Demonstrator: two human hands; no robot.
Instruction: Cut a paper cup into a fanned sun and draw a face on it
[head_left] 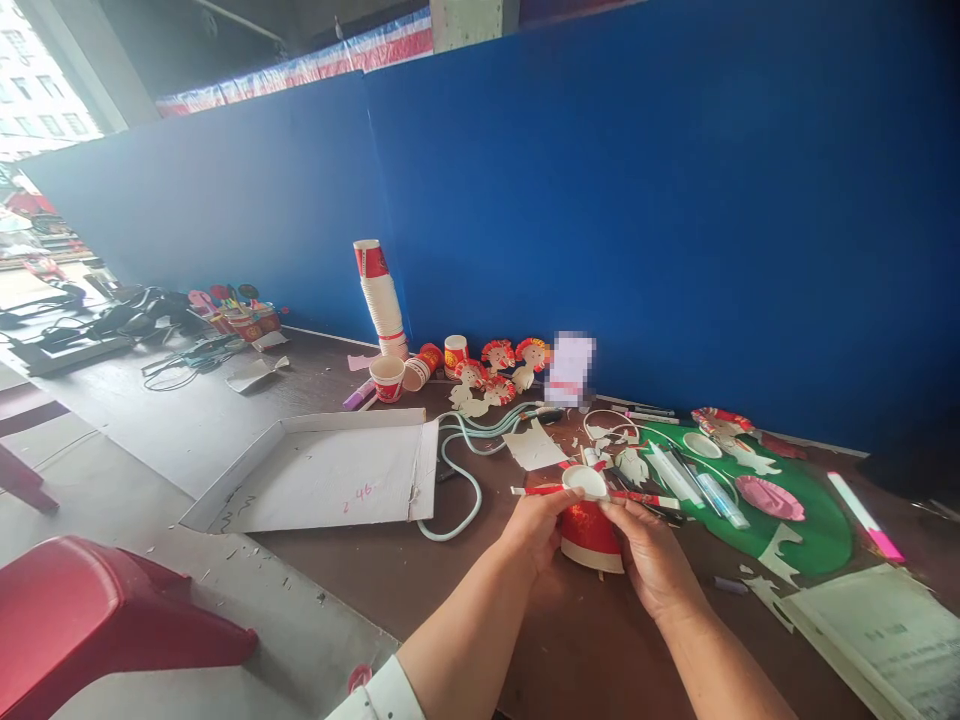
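Note:
Between my hands is a red paper cup [592, 535], its wide cream rim facing down and a thin stick end showing below it. A small white paper disc [586, 482] sits at its top, with red-and-white paper strips jutting out to both sides. My left hand [541, 520] grips the left side, thumb at the disc's edge. From the right, my right hand [646, 550] pinches the same piece near the disc, fingers partly hidden behind the cup. Just behind lie paper scraps [534, 446] and a green round sheet [817, 530] bearing markers and cut-outs.
A shallow white cardboard tray [322, 480] lies to the left, with a pale cable [469, 520] beside it. Stacked paper cups [381, 300] and several paper figures [499, 372] stand along the blue partition [600, 200]. A red stool [90, 610] is at lower left, a booklet [885, 640] at lower right.

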